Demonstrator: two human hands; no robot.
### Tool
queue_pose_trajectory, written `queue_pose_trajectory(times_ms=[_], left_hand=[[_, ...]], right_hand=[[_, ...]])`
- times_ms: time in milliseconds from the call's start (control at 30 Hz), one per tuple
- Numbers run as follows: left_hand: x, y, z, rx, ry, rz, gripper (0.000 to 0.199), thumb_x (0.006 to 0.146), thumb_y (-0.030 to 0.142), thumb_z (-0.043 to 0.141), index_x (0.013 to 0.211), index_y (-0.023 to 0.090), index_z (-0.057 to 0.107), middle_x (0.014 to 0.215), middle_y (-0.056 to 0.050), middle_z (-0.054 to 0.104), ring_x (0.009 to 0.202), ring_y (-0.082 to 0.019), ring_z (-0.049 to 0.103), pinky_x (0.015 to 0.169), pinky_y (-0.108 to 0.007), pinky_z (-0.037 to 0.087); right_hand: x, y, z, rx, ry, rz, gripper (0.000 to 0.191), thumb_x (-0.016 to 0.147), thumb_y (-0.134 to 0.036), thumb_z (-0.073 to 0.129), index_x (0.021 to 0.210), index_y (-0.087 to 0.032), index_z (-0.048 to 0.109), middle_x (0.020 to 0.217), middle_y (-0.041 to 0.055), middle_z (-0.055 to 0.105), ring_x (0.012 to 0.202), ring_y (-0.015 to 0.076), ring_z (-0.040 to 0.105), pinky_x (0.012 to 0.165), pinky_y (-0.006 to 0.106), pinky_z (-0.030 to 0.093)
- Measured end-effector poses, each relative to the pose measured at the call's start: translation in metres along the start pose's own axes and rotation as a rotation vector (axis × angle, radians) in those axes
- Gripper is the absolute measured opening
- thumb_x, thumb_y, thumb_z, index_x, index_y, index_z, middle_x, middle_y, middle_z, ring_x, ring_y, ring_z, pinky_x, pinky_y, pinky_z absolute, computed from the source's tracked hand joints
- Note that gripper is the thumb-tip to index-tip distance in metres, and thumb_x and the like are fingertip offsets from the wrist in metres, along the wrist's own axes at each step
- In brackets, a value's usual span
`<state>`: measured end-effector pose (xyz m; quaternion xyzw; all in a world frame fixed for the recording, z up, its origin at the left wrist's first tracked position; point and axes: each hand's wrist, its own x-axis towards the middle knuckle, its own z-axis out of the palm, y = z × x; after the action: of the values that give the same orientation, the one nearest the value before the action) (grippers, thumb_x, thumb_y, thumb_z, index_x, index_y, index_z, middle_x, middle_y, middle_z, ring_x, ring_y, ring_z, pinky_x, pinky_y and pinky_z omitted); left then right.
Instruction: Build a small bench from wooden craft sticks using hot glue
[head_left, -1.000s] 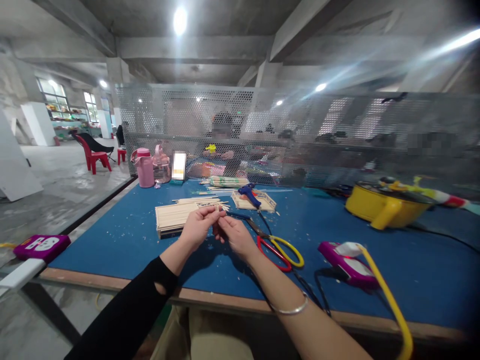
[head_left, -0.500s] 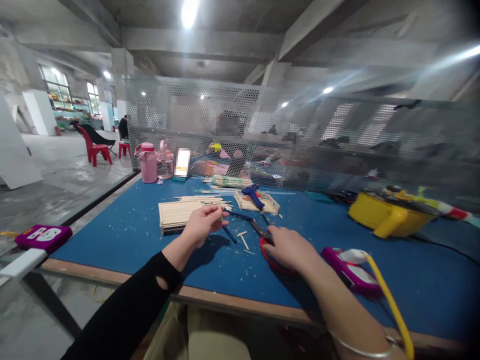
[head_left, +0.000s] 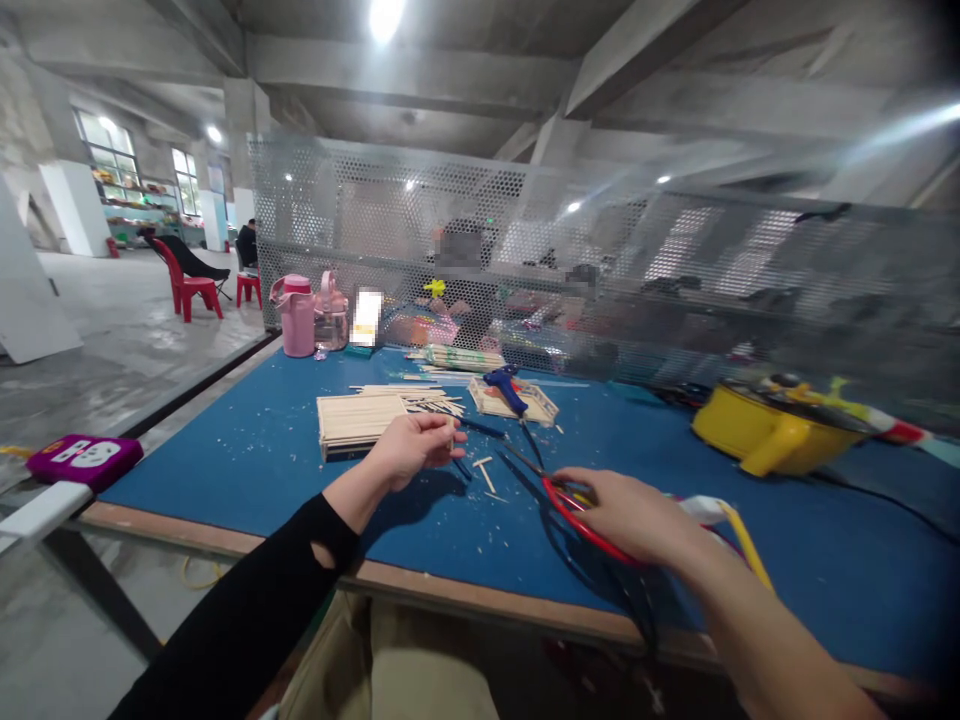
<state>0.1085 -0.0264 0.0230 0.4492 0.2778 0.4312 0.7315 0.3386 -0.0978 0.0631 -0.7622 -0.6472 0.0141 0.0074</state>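
My right hand [head_left: 630,508] is wrapped round the red-handled scissors [head_left: 566,505], their blades pointing away to the left above the table. Near the middle, my left hand [head_left: 416,448] is closed in a pinch; something pale shows at its fingertips, too small to make out. Behind its wrist lies a flat box-like piece of wooden sticks [head_left: 361,418]. Between the hands, short stick bits [head_left: 484,468] rest on the blue tabletop. A blue glue gun [head_left: 507,390] lies over a small wooden-stick frame [head_left: 540,400], beyond the scissors' tips.
Loose sticks [head_left: 409,393] and a wrapped stick bundle [head_left: 465,358] lie toward the back. A pink flask [head_left: 298,318] stands back left, before a perforated metal screen [head_left: 337,210]. At right are a yellow pot [head_left: 750,430] and a power strip's white plug [head_left: 705,510] with yellow cable.
My right hand has lifted the red-handled scissors off the tabletop and moved right and nearer to me. My left hand stays pinched, shifted slightly right.
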Motion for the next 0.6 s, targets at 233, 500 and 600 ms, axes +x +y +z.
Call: queue_pose_trajectory(times_ms=[233,500,600], left_hand=[[-0.001,-0.004,0.0,0.073,-0.117,-0.046,0.025,0.058,0.028,0.074,0.074,0.013,0.062,0.068,-0.003,0.065,0.057,-0.01,0.061,0.061,-0.023,0.046],[-0.012,0.006,0.004,0.325,-0.21,0.048,0.012,0.068,0.025,0.065,0.069,0.013,0.066,0.063,-0.003,0.063,0.057,-0.009,0.057,0.05,-0.018,0.039],[-0.013,0.005,0.001,0.348,-0.251,0.073,0.011,0.067,0.023,0.065,0.073,0.014,0.067,0.065,-0.004,0.063,0.058,-0.01,0.057,0.051,-0.019,0.04]], right_hand=[[-0.007,-0.022,0.003,0.27,0.228,-0.223,0.051,0.068,-0.024,0.049,0.119,-0.021,0.048,0.108,0.0067,0.062,0.089,0.0215,0.059,0.072,0.028,0.045],[-0.011,-0.043,-0.004,0.21,0.246,-0.472,0.048,0.064,-0.049,0.06,0.103,-0.021,0.056,0.103,0.0086,0.061,0.087,0.0232,0.057,0.075,0.033,0.044],[-0.012,-0.044,-0.007,0.197,0.222,-0.52,0.049,0.064,-0.049,0.062,0.102,-0.02,0.056,0.102,0.0091,0.061,0.09,0.0236,0.056,0.076,0.033,0.044]])
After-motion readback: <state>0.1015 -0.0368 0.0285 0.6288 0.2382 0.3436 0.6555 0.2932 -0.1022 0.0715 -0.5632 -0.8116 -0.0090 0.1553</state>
